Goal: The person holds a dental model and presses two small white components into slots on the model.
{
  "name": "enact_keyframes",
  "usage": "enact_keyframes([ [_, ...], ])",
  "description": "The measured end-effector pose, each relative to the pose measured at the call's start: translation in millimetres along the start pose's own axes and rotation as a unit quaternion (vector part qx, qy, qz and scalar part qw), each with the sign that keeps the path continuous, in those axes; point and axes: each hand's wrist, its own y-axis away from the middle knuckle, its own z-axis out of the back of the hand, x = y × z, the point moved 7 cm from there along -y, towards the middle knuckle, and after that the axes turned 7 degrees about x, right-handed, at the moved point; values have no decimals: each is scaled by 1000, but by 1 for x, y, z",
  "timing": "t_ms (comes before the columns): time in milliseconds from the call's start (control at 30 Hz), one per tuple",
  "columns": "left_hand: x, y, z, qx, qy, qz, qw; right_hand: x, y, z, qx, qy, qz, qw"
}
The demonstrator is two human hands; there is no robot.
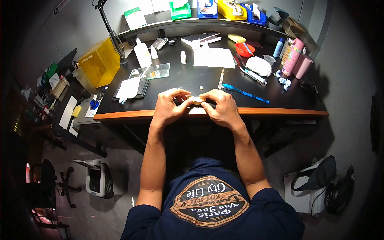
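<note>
Hands met at the centre of the frame, over the front edge of the black desk (280,105): left hand (168,107) and right hand (223,108) both pinched a small pale yellowish piece (196,100), fingers curled narrow around it. The work on it looked mid-way, the blue-handled tool (245,93) lying unused just beside. At upper left, the yellow box (100,62) read "ANYCUBIC"; the shirt print, inverted, read "City Life".
</note>
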Motion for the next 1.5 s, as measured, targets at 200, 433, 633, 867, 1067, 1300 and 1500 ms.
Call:
enact_keyframes([
  [200,-1,0,0,1,-4,-2,1000,0,0,0,0,-3,0,1000],
  [433,-2,0,0,1,-6,-3,1000,0,0,0,-3,-1,5,1000],
  [633,-1,0,1,-1,-6,-2,1000,0,0,-1,-4,2,10,1000],
  [867,-3,1,1,-3,-5,-3,1000,-4,0,-3,7,-6,-2,1000],
  [1067,-1,0,0,-4,-5,-8,1000,0,0,-1,-3,1,6,1000],
  [1300,-2,1,0,-5,-5,-10,1000,-1,1,-1,-5,1,4,1000],
  [1500,-3,1,1,-6,-7,-7,1000,1,1,0,-4,-1,3,1000],
])
